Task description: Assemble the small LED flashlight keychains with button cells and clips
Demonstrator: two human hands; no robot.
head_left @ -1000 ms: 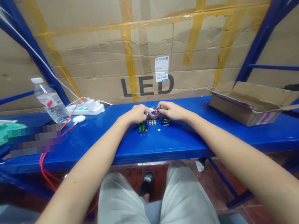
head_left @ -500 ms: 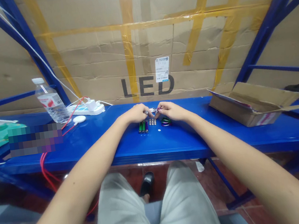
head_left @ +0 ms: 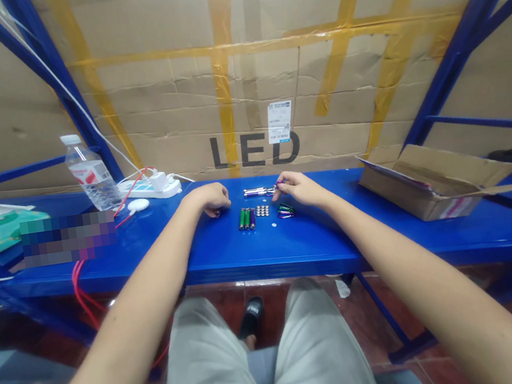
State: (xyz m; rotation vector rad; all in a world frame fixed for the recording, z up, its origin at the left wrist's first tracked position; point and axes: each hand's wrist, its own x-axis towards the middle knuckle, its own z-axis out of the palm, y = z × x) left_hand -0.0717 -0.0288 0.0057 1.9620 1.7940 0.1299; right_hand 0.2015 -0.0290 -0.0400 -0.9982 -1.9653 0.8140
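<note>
**One looks joined, plenty lies loose**

Right hand (head_left: 297,187) pinches a purple clip (head_left: 278,185) beside the shiny silver-and-purple cylinder (head_left: 255,192), which lies on the smooth blue table (head_left: 231,253), apparently linked. Left hand (head_left: 211,197) curls inward; whether it grips anything, I can't tell. Left loose: three slim glossy tubes (head_left: 246,219), gridded silvery discs (head_left: 262,211), looped green-and-purple clips (head_left: 286,210).

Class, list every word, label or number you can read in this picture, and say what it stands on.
"LED": big dark letters on the cardboard backdrop.
White label there: print too small.
Bottle label: too blurred.
Open box's sticker: too blurred.
Shoe marking: too blurred.
</note>
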